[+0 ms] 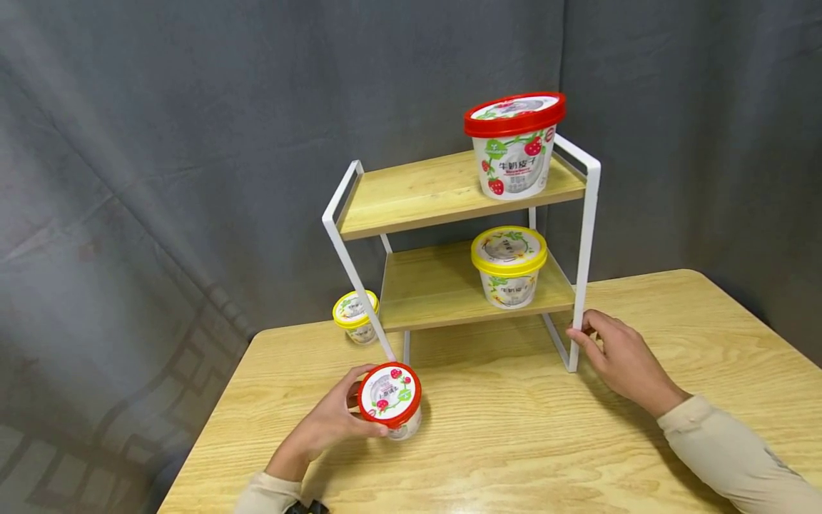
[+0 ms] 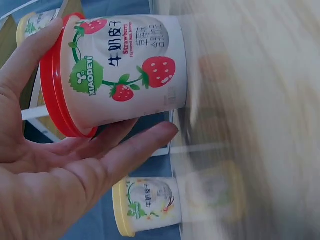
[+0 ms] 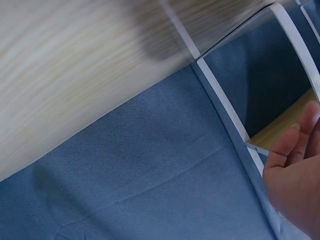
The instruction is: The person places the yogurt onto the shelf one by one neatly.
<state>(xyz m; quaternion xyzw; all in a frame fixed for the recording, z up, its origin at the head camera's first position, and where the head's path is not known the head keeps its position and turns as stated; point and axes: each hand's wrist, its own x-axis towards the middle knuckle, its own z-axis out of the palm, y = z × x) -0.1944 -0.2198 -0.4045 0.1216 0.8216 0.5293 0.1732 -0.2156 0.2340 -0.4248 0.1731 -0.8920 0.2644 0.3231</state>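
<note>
My left hand (image 1: pixel 336 412) grips a strawberry milk tub with a red lid (image 1: pixel 389 395), thumb on one side and fingers on the other. In the left wrist view this tub (image 2: pixel 127 70) shows printed strawberries, its base close to the tabletop. My right hand (image 1: pixel 626 360) pinches the lower front right leg of a two-tier wooden shelf (image 1: pixel 411 193) with a white frame. The right wrist view has the curled fingers (image 3: pixel 305 122) at the white frame. A larger-looking red-lidded tub (image 1: pixel 514 153) stands on the top tier's right, and a yellow-lidded tub (image 1: pixel 509 268) on the lower tier below it.
Another yellow-lidded tub (image 1: pixel 356 318) stands on the table behind the shelf's left leg. The wooden table (image 1: pixel 488 442) ends at a grey curtain (image 1: pixel 193 143) behind the shelf. The shelf's front left leg (image 1: pixel 359 289) slants down close to the held tub.
</note>
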